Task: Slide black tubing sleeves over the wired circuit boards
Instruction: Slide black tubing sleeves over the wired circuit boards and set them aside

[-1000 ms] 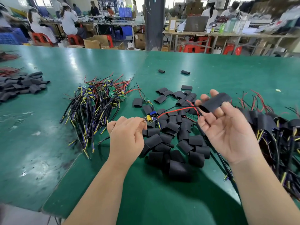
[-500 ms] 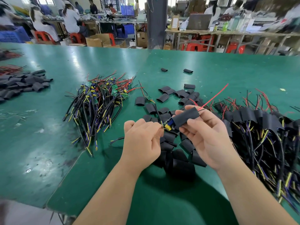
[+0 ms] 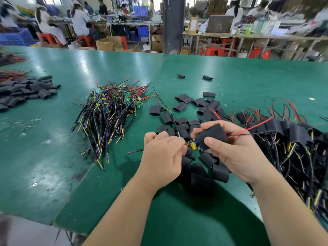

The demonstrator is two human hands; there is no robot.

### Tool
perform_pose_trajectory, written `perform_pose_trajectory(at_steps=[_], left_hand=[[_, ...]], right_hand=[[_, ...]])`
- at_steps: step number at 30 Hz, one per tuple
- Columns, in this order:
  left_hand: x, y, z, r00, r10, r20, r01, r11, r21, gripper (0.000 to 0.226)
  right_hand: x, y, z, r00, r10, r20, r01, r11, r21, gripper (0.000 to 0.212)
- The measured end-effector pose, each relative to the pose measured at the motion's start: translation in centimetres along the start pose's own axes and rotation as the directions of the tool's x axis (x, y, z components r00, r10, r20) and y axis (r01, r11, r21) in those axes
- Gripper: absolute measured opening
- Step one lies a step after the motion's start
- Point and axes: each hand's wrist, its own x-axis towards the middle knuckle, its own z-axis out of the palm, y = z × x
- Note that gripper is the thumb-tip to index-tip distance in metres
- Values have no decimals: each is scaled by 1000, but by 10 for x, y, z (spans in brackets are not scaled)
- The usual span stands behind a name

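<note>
Holding sleeve (image 3: 212, 135) w/ R hand (image 3: 237, 157), L hand (image 3: 161, 157) pinching board (image 3: 192, 144)

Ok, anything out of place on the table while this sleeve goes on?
Minor only. A stray sleeve and a second stray sleeve lie beyond the loose sleeve pile, apart from it. One wired board sits alone among those sleeves, not in the unsleeved bundle. No damage shows.

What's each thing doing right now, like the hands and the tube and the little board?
left hand, pinching the circuit board's end.
right hand, gripping the black sleeve.
black sleeve, partly over the board; wires poke out its far end.
circuit board, one end uncovered.
bare board pile, unsleeved.
loose sleeves, empty, lying flat.
</note>
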Motion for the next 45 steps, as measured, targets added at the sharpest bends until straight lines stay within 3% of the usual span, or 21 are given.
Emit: perform_pose_trajectory(at_steps=[6, 8, 9, 12, 16, 19, 24, 31, 35, 38, 41, 43, 45], left_hand=[[1, 1, -1, 1000, 14, 6, -14, 1000, 1, 31], [0, 1, 0, 1000, 8, 3, -8, 1000, 18, 31], [0, 1, 1, 1000, 7, 0, -7, 1000, 26, 30], [0, 0, 3, 1000, 10, -18, -10, 1000, 4, 27], [1, -1, 2, 999, -21, -38, 19, 999, -42, 32], [1, -2, 2, 999, -9, -40, 8, 1000, -28, 32], [1, -2, 3, 997, 46, -57, -43, 998, 51, 29], [1, 0, 1, 995, 96, -40, -92, 992, 85, 13], [1, -1, 2, 995, 52, -84, -49, 998, 37, 20], [1, -4, 5, 994, 0, -113, 9, 997, 80, 23], [0, -5, 6, 989, -74, -124, 84, 993, 84, 20], [1, -3, 4, 983, -144, -113, 143, 990, -18, 27], [3, -3, -2, 970, -225, -95, 206, 963, -175, 37]], right_hand=[[3, 11, 13, 975, 52, -215, -78, 990, -117, 5], [4, 14, 14, 953, 24, -301, -79, 982, -174, 16], [5, 14, 14, 950, 30, -310, -71, 990, -123, 18], [3, 10, 11, 977, 67, -201, -39, 989, 140, 23], [1, 8, 5, 998, 59, -24, -51, 970, 237, 28], [2, 8, 5, 998, 61, -35, -52, 974, 221, 24], [6, 15, 6, 979, 106, -175, -67, 974, 214, 20], [5, 20, 15, 963, 149, -224, -153, 988, -1, 42], [4, 20, 19, 972, 171, -163, -157, 983, 95, 38], [3, 25, 25, 976, 172, -133, -164, 984, 72, 32], [5, 28, 32, 963, 182, -198, -159, 979, 128, 31], [8, 20, 32, 946, 182, -268, -106, 955, 276, 29], [10, 4, 23, 919, 131, -371, -16, 955, 297, 18]])
